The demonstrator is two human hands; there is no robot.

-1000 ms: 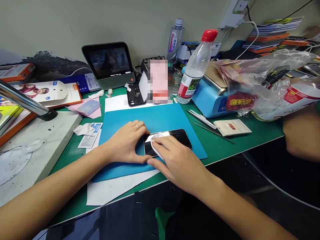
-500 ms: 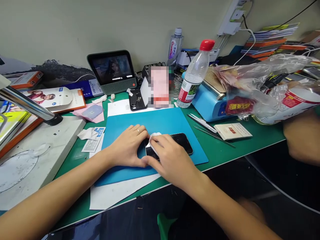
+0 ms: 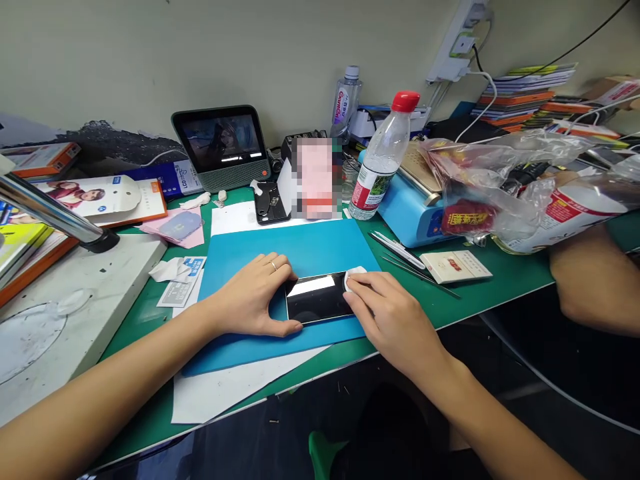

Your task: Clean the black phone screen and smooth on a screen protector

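A smartphone (image 3: 320,303) lies screen up on the blue mat (image 3: 280,240), its black glass reflecting a white strip of light. My left hand (image 3: 257,293), with a ring on one finger, grips the phone's left end between thumb and fingers. Pinched in the fingers of my right hand (image 3: 393,310) is a small white wipe (image 3: 353,272), pressed on the screen near the right end. The phone's right end is hidden under that hand. White paper (image 3: 240,390) sticks out from below the mat.
Behind the mat are a smart display (image 3: 220,143), a black phone housing (image 3: 270,203) and a red-capped water bottle (image 3: 383,160). Tweezers (image 3: 420,273) and a cigarette pack (image 3: 455,266) lie to the right. Another person's arm (image 3: 600,280) rests at the right edge; a lamp stand base (image 3: 100,293) is left.
My right hand has slid the wipe rightward along the screen, from near my left hand to the phone's right end. My left hand keeps its grip on the phone.
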